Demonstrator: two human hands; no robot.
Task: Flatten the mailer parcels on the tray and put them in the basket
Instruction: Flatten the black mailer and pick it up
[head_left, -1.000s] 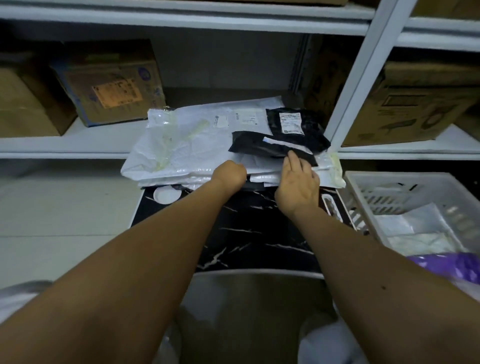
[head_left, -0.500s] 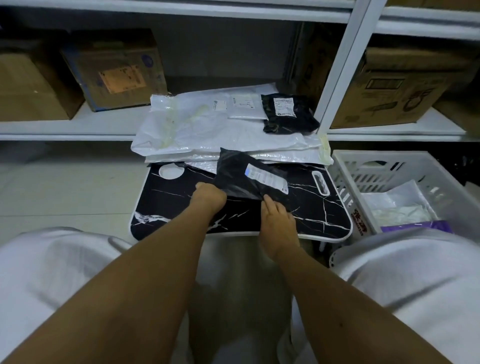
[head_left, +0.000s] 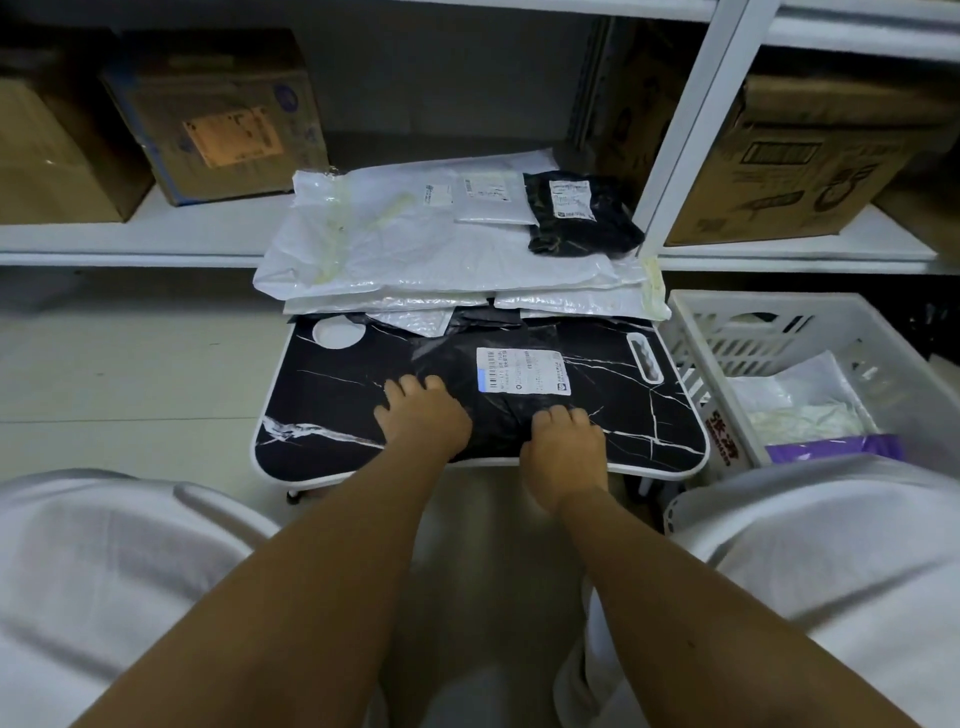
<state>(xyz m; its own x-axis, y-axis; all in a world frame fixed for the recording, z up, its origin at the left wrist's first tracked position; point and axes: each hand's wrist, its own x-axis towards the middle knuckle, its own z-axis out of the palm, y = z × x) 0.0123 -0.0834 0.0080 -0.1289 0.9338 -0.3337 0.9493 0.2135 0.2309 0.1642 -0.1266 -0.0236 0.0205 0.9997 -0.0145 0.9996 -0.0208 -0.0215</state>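
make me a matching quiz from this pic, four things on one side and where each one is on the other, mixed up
Things:
1. black mailer with the white label
2. small black parcel
3. white basket
4. purple bag

Places:
A. inside the basket, at its near end
B. on top of the white mailer pile, far right corner
C. on the marble-print tray, under both hands
D. right of the tray

Pairs: 1-C, 2-B, 3-D, 4-A

Your one head camera looks forward and steeply down, close over the worktop (head_left: 332, 405), shelf (head_left: 130, 244) beyond
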